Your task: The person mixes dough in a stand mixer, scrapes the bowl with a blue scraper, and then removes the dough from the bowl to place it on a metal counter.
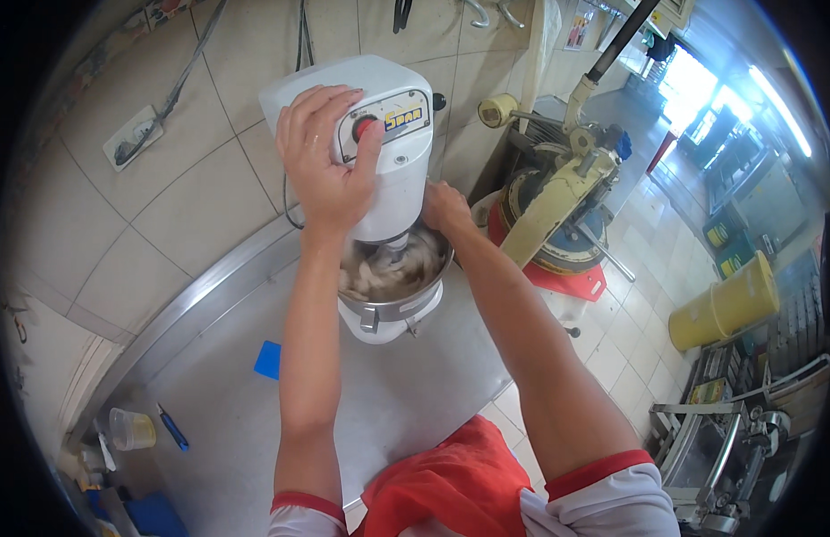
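A white stand mixer (393, 192) stands on the steel worktop, its metal bowl (406, 309) under the head. Pale dough-like stuff (384, 268) in the bowl is smeared by motion around the beater shaft. My left hand (324, 148) lies over the left side of the mixer head, fingers spread and stretched out, its thumb at the red knob (366, 127) on the front panel. On the mixer's right side, just above the bowl rim, my right hand (446, 206) has its fingers curled in; the mixer hides their tips and whatever they grip.
A steel worktop (227, 421) with a raised back edge meets a tiled wall. On it lie a blue square piece (268, 360), a blue-handled tool (173, 430) and a plastic tub (132, 430). A worn cream machine (558, 197) stands at right, with a yellow bin (724, 304) beyond.
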Motion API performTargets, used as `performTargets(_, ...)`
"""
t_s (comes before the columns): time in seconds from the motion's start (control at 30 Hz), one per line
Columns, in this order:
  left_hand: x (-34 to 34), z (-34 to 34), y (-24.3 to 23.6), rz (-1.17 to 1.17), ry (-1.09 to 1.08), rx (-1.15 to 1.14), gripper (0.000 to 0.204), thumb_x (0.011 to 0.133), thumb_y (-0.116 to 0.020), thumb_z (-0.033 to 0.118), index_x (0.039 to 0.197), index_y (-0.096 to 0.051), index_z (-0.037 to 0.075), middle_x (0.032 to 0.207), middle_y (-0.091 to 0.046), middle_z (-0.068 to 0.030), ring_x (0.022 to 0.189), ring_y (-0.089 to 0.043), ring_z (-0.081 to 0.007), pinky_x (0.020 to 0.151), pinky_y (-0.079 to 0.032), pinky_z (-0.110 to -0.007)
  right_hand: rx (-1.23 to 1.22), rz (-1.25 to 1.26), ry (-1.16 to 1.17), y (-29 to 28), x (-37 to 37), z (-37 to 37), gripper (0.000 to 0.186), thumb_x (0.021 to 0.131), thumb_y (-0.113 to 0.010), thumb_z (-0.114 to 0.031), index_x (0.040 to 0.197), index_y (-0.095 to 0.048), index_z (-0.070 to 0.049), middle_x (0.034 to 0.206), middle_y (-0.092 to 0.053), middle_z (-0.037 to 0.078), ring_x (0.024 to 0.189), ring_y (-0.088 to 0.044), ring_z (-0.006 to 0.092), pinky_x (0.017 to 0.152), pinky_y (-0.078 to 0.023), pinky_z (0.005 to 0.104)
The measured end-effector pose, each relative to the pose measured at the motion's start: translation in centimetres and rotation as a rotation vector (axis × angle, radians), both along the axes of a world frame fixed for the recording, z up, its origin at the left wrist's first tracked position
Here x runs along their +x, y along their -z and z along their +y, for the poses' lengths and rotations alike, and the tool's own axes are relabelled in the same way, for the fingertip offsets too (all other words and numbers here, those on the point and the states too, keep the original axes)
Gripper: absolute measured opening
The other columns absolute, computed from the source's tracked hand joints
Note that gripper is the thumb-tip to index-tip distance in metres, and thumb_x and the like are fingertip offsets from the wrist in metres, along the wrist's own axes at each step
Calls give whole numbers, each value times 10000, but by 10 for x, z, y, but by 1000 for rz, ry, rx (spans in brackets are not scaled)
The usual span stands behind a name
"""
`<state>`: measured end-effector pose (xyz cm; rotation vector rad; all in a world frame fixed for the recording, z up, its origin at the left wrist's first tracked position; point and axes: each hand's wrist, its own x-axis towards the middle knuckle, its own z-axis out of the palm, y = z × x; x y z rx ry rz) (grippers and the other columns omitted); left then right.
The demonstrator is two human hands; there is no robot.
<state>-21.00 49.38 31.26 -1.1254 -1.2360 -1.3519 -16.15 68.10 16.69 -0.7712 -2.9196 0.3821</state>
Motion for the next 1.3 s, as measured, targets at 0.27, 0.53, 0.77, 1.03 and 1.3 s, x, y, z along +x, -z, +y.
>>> performTargets(0.27, -10, 1, 5, 7, -27, -5, 310, 734, -764, 157, 1025, -687, 81, 1072, -659, -70, 1042, -591, -300, 925, -422, -392, -36, 112, -127, 19, -6, 14, 297, 955, -510, -269, 1105, -577, -22, 1071, -647, 294, 999, -637, 472, 869, -507, 543)
performTargets(0.53, -7, 0, 10, 1, 48, -90, 311, 849, -719, 82, 1124, -633, -36, 1169, -633, -147, 1133, -578, -252, 1010, -442, -366, -113, 118, -83, 12, 1, 12, 314, 986, -504, -307, 1083, -565, -15, 1022, -649, 298, 972, -631, 484, 848, -503, 551)
performTargets(0.77, -14, 7, 18, -89, 126, -6, 335, 872, -719, 100, 1138, -612, -75, 1204, -636, -173, 1033, -625, -203, 861, -517, -284, -151, 287, -192, 42, -11, 32, 279, 972, -524, -279, 1005, -598, -12, 933, -665, 284, 926, -630, 488, 835, -497, 557)
performTargets(1.03, -8, 11, 17, -36, 389, 0, 365, 890, -708, 167, 1186, -599, -16, 1093, -661, -127, 925, -662, -161, 792, -551, -249, -94, 297, -197, 54, -22, 36, 332, 975, -509, -313, 1071, -636, -22, 1036, -663, 291, 1014, -630, 476, 879, -504, 537)
performTargets(1.3, -3, 16, 16, -162, 316, 66, 308, 889, -697, 172, 1130, -621, -4, 1066, -644, -93, 955, -626, -162, 825, -510, -272, -43, 52, -87, 25, -16, 23, 389, 985, -502, -356, 1136, -643, -27, 1140, -651, 267, 1072, -634, 440, 907, -511, 511)
